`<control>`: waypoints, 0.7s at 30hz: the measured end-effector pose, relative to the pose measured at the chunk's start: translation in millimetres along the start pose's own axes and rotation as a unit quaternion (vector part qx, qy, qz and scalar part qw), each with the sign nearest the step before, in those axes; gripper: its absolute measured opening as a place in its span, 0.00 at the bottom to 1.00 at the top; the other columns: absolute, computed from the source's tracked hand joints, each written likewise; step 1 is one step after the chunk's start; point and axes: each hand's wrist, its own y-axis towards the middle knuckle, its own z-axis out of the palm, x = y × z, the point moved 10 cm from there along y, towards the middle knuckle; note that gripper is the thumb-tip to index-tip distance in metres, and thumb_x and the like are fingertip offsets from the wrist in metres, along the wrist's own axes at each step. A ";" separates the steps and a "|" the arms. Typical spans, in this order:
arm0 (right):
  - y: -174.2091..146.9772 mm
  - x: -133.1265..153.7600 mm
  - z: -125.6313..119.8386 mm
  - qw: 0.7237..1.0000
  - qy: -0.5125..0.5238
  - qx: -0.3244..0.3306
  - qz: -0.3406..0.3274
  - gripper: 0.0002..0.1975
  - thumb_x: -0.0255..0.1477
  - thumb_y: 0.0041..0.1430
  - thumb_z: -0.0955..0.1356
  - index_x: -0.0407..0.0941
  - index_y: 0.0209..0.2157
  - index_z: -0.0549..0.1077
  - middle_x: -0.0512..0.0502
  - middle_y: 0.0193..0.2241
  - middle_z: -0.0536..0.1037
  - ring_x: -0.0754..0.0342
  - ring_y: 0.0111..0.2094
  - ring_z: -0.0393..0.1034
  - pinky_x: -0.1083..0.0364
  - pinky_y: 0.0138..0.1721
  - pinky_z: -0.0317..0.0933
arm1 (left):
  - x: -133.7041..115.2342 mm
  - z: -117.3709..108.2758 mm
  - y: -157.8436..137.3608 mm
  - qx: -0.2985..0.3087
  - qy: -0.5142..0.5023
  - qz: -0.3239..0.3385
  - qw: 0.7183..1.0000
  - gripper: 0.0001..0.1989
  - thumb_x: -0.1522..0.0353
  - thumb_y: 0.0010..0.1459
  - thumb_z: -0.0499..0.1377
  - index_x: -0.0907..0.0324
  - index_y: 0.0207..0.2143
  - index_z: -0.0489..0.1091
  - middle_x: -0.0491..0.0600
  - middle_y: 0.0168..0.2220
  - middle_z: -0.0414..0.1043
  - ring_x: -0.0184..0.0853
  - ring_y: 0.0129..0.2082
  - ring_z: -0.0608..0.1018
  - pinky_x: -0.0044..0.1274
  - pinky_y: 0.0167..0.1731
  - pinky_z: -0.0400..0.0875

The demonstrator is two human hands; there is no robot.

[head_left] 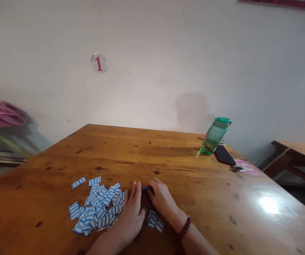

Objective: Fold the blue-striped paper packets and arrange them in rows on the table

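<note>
My left hand (132, 216) rests on the table with its fingers stretched out, along the right edge of a loose pile of small blue-and-white striped cards (98, 203). My right hand (163, 198) has curled fingers closed on one end of a small dark patterned piece (144, 188). That piece spans the gap to my left fingertips; what exactly it is I cannot make out. Between my wrists lies a smaller group of striped cards (155, 221). A dark red bead bracelet (185, 226) circles my right wrist.
On the wooden table (131, 156), a green bottle (214, 136) stands at the far right. Beside it lie a dark phone (224, 155) and a pink round item (246, 166). Pink cloth (1, 113) is at the left, another wooden table (301, 152) at the right.
</note>
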 end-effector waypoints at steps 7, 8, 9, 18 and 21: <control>-0.9 0.9 -1.3 1.000 -0.008 0.000 -0.001 0.08 0.19 0.53 0.61 0.43 0.27 0.69 0.47 0.29 0.71 0.55 0.30 0.66 0.59 0.31 0.54 | 10.5 -7.1 2.5 -0.049 -0.033 -0.007 0.998 0.34 0.74 0.47 0.48 0.63 0.58 0.46 0.58 0.61 0.46 0.42 0.60 0.44 0.43 0.57 0.38; -1.0 0.4 -1.0 1.000 -0.010 0.000 0.001 0.08 0.19 0.53 0.61 0.43 0.27 0.68 0.47 0.28 0.71 0.55 0.30 0.66 0.59 0.31 0.54 | 12.2 -12.4 2.8 -0.067 -0.047 -0.011 0.997 0.32 0.74 0.48 0.48 0.62 0.58 0.48 0.57 0.60 0.48 0.41 0.60 0.44 0.42 0.57 0.39; -1.1 0.0 -0.8 1.000 -0.011 -0.001 0.001 0.08 0.19 0.53 0.61 0.43 0.27 0.68 0.47 0.28 0.71 0.55 0.30 0.65 0.59 0.30 0.54 | 13.4 -19.1 2.9 -0.090 -0.065 -0.015 0.994 0.30 0.72 0.48 0.48 0.62 0.57 0.50 0.57 0.60 0.50 0.41 0.60 0.45 0.41 0.57 0.40; 1.0 -7.9 -4.0 0.951 0.302 -0.014 0.063 0.06 0.25 0.48 0.64 0.42 0.20 0.68 0.54 0.16 0.66 0.59 0.20 0.57 0.60 0.22 0.50 | 17.3 -71.7 3.6 -0.188 -0.336 -0.068 0.921 0.16 0.63 0.47 0.55 0.61 0.38 0.68 0.53 0.39 0.74 0.39 0.42 0.73 0.30 0.41 0.66; -0.9 -5.2 4.5 0.894 0.436 0.024 0.099 0.07 0.28 0.45 0.65 0.41 0.18 0.66 0.56 0.13 0.62 0.62 0.17 0.53 0.61 0.19 0.46 | 10.2 -61.9 5.9 -0.122 -0.402 -0.092 0.903 0.12 0.62 0.47 0.56 0.61 0.30 0.70 0.49 0.29 0.74 0.36 0.32 0.74 0.26 0.34 0.68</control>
